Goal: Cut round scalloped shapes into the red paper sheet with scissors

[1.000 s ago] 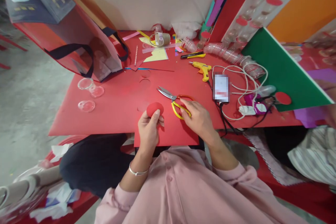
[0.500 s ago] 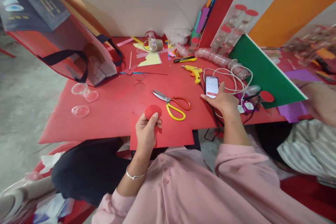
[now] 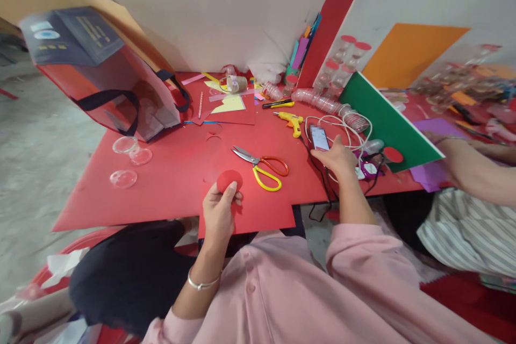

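My left hand (image 3: pixel 219 209) is closed on a red paper disc (image 3: pixel 229 179), pinched between thumb and fingers above a red sheet (image 3: pixel 262 209) at the table's front edge. My right hand (image 3: pixel 337 158) reaches right and rests on a phone (image 3: pixel 320 138) with a lit screen; its fingers lie around the phone's lower end. Scissors (image 3: pixel 262 164) with red and yellow handles lie shut on the red table between my two hands, touched by neither.
A yellow glue gun (image 3: pixel 293 121) and white cables (image 3: pixel 342 123) lie by the phone. A red bag (image 3: pixel 100 80) stands at back left, clear lids (image 3: pixel 128 160) near it. A green board (image 3: pixel 382 118), plastic jars and paper scraps fill the back. Another person's arm (image 3: pixel 467 166) is at right.
My right hand left the scissors' handles and moved right onto the phone. The left hand kept the red disc. The view shifted slightly.
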Motion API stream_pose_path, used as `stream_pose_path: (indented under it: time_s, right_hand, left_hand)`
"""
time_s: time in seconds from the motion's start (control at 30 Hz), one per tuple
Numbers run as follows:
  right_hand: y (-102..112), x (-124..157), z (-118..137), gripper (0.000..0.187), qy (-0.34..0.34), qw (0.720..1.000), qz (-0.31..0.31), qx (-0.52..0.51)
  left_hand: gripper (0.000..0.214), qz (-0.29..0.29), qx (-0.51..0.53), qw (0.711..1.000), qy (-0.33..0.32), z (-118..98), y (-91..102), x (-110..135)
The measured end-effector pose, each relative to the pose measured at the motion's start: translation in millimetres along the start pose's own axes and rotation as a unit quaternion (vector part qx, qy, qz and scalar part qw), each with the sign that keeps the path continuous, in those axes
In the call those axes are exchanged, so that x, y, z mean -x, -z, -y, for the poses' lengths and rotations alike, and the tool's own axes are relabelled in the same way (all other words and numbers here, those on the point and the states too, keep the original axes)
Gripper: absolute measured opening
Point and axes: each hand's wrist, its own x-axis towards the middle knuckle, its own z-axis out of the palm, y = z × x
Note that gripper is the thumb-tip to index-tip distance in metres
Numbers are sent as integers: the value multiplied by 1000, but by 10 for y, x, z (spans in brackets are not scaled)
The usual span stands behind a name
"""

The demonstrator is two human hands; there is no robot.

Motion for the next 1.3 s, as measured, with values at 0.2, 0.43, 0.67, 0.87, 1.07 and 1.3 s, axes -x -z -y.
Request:
stream_pose_path:
  time_s: [0.2,0.43,0.67,0.87,1.07,1.3]
  right_hand:
    - [174,-151,55,123,-52,995,-75,-45]
    - [235,-775,291,124,-71,990,-95,-75]
    - [-64,-759,202,119,-76,993,-67,-59]
    - [181,-520,416,105,32,987,-138,-76]
    - [-196,785,775,52,401,899,-3,-177]
    - [-585,1229,939,67,378,924,-49,-44]
  left_hand:
    - [37,10,-7,1000,14,43,18,-6]
    - [39,0,-12,1000,24,47,-20,41]
    - [38,7,-26,999,25,67,-21,33]
    - [38,2,-22,999,26,86,-46,41]
    - [40,-8,-6,1000,11,78,5,-23]
    - [39,-13,9,1000,-12,-15,14,-41]
